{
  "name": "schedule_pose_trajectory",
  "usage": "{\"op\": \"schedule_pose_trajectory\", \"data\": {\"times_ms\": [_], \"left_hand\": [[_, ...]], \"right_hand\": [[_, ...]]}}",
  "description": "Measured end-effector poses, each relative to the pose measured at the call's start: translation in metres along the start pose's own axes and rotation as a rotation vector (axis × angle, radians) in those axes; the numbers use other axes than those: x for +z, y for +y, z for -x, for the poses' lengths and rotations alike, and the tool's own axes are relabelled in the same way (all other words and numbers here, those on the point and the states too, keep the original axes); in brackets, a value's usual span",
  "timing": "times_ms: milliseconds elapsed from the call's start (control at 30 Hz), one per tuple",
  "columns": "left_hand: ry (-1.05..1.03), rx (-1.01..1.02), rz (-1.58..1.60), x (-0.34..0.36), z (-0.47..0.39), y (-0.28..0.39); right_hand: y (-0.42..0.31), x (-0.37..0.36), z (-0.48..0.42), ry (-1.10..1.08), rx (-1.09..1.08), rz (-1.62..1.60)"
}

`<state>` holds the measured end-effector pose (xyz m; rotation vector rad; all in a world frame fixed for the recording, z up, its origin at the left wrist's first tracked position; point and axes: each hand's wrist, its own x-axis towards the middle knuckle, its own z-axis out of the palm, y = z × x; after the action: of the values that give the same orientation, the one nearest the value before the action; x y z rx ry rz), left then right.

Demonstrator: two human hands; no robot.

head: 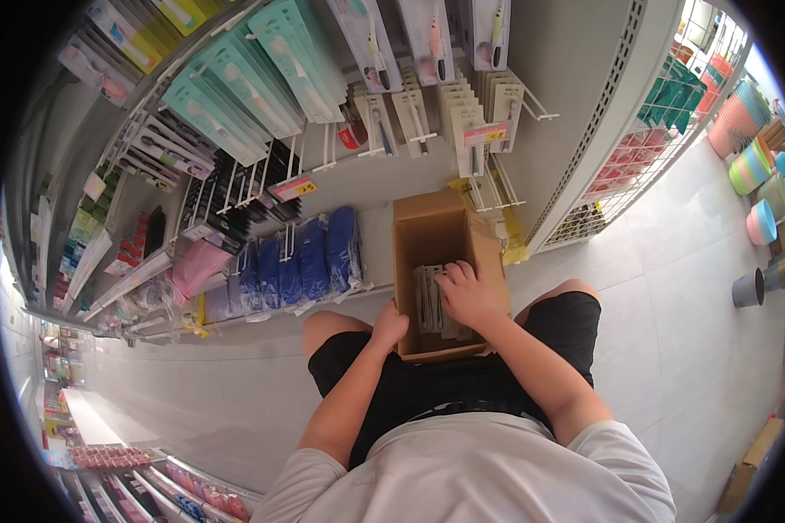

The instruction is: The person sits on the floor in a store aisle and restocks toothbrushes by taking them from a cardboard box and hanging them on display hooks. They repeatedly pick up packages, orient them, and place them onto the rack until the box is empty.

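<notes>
An open cardboard box (428, 236) stands before me between my knees, its top flaps folded outward. My left hand (390, 325) grips its left wall near the front corner. Inside lie several slim blister-carded packs (428, 297), which look like toothbrushes, lined up side by side. My right hand (470, 295) reaches in over the right wall, its fingertips on the packs at the right of the row. The palm and fingers cover part of those packs, so I cannot tell whether one is gripped.
Hook racks ahead hold carded toothbrushes (466, 124) and turquoise packs (294, 62). Blue bagged goods (311, 258) line the low shelf (376, 252) left of the box. A shelf end panel (579, 124) rises at right. Buckets (749, 291) and plastic pots (751, 167) stand further right.
</notes>
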<state>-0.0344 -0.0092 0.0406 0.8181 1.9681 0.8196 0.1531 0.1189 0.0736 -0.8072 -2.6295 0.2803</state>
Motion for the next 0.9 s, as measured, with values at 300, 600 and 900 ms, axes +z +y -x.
{"op": "schedule_pose_trajectory", "data": {"times_ms": [300,600,900], "left_hand": [[0.06,0.198,-0.135,-0.018,0.049,0.026],[0.009,0.186,-0.337,-0.016,0.102,0.057],[-0.048,0.23,-0.356,-0.017,0.127,0.048]], "right_hand": [[-0.004,0.036,-0.11,-0.833,0.264,-0.111],[0.044,0.145,-0.117,-0.417,0.781,-0.28],[0.044,0.147,-0.115,-0.083,0.429,-0.102]]}}
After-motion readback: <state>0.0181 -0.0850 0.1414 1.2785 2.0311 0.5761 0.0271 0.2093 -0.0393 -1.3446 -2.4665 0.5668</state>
